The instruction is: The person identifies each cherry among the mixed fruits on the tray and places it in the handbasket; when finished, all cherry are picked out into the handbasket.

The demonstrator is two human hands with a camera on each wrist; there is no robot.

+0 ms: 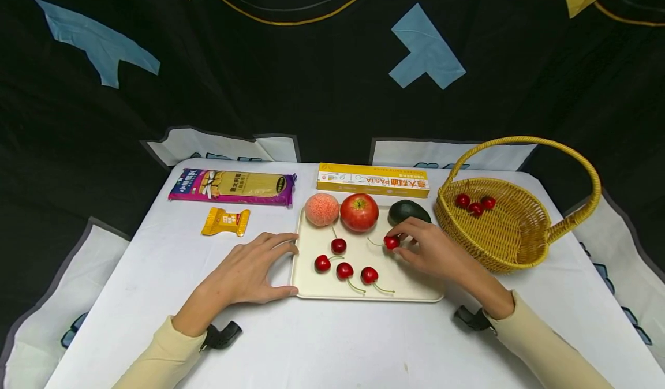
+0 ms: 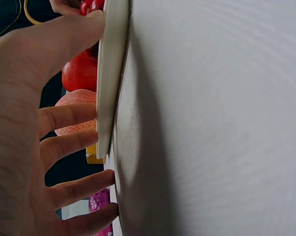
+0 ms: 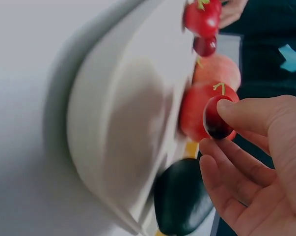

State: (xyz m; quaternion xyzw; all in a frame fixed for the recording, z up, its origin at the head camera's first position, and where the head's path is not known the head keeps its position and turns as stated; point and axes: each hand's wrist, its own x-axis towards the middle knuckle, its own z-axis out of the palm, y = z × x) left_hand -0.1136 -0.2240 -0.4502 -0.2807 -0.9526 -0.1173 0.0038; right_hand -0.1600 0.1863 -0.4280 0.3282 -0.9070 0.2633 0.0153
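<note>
My right hand [image 1: 431, 249] pinches a red cherry [image 1: 392, 243] between thumb and fingertips, over the right part of a cream tray [image 1: 314, 287]; the cherry's green stem points left. In the right wrist view the held cherry [image 3: 218, 117] overlaps the apple behind it. My left hand [image 1: 248, 272] lies at the tray's left edge, fingers spread, with thumb and fingertips touching the rim. Several cherries with stems, one of them a cherry [image 1: 344, 271] near the front, lie on the tray. Behind them sit a pinkish round fruit [image 1: 321, 209], a red apple [image 1: 359, 212] and a dark green avocado [image 1: 409, 210].
A yellow wicker basket [image 1: 499, 250] with a tall handle stands right of the tray, holding three cherries [image 1: 475, 209]. Behind the tray lies a yellow pasta box [image 1: 373, 180]. To the left are a purple pasta packet [image 1: 234, 187] and a small orange-yellow wrapped snack [image 1: 225, 221].
</note>
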